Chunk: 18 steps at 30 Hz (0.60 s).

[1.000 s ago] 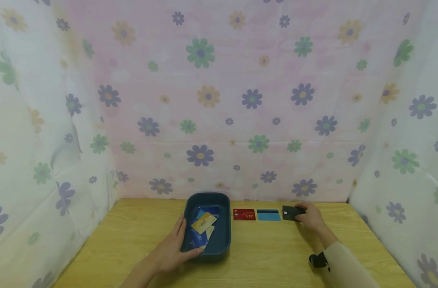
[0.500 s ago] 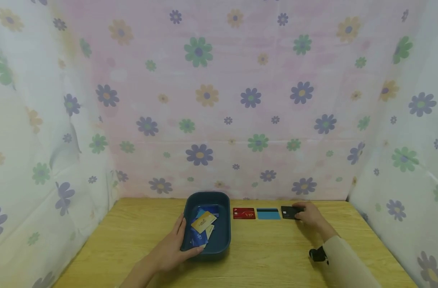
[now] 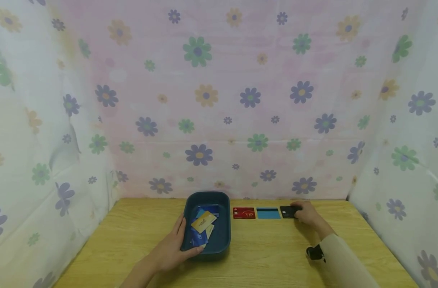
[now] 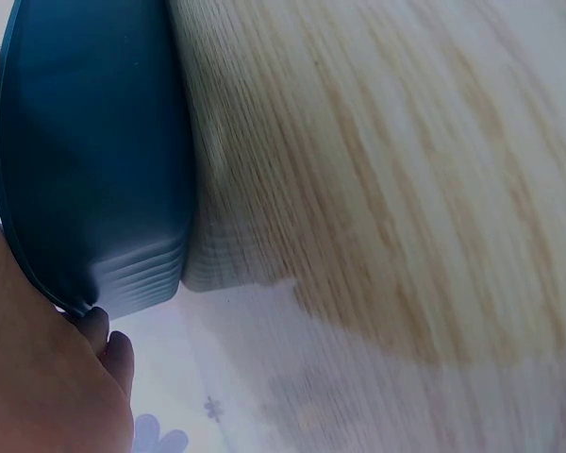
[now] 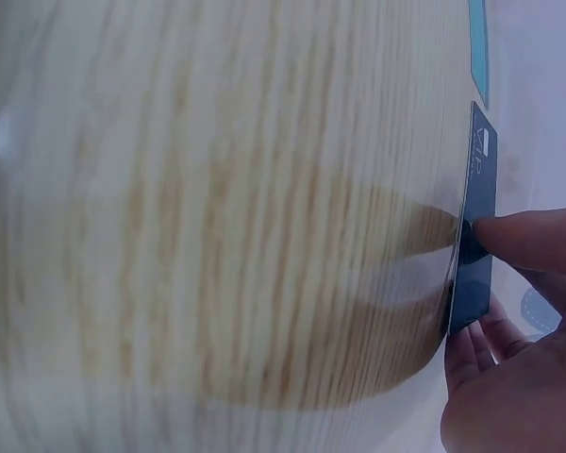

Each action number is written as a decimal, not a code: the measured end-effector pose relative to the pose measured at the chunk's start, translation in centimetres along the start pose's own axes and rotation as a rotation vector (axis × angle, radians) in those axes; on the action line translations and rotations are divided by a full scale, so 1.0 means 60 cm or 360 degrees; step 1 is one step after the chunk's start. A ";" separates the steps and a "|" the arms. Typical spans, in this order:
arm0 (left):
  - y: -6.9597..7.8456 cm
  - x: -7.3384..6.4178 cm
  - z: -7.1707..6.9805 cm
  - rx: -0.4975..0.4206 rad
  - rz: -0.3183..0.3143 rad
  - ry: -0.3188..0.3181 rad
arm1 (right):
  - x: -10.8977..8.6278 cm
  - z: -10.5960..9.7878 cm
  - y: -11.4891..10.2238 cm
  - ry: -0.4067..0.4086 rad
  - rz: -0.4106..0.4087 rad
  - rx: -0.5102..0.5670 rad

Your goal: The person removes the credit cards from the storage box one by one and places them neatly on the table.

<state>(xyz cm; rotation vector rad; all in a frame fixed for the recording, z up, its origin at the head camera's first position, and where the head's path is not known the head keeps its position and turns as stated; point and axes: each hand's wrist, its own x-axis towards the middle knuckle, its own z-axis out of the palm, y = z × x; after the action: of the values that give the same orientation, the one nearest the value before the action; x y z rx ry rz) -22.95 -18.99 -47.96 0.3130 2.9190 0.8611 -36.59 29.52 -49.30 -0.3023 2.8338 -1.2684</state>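
Observation:
My left hand (image 3: 170,248) grips the near left corner of a dark teal plastic basin (image 3: 224,224), thumb over the near rim and fingers along the outer left wall. Inside lie several loose cards, a gold card (image 3: 204,222) on top of blue ones. At the right, my right hand (image 3: 310,215) holds a black VIP card (image 3: 287,212) flat at the table. In the right wrist view its thumb lies on the card's (image 5: 484,170) face and other fingers sit at its end. Left of it, a light blue card (image 3: 268,214) and a red VIP card (image 3: 244,213) form a row.
The wood-grain table (image 3: 262,256) carries everything. A flowered cloth (image 3: 219,160) stands right behind its back edge and encloses both sides. A small black device (image 3: 314,253) hangs at the right sleeve (image 3: 343,260).
My right hand has slid the black card slightly left, closer to the light blue card. The left hand and the basin keep their place.

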 end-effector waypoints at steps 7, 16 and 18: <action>0.000 -0.002 0.000 0.0003 0.0001 -0.0001 | -0.001 0.002 -0.007 0.0019 0.0007 -0.0170; -0.001 0.000 0.000 0.0004 0.0012 -0.0001 | -0.002 -0.001 -0.012 0.0026 -0.0001 -0.0326; -0.002 0.000 0.000 0.0004 0.0008 0.0000 | -0.003 -0.002 -0.012 0.0020 0.0001 -0.0333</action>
<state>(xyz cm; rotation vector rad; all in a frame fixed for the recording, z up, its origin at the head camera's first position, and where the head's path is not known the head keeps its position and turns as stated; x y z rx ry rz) -22.97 -19.05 -48.03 0.3209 2.9205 0.8584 -36.30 29.18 -48.71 -0.2981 2.9807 -0.9766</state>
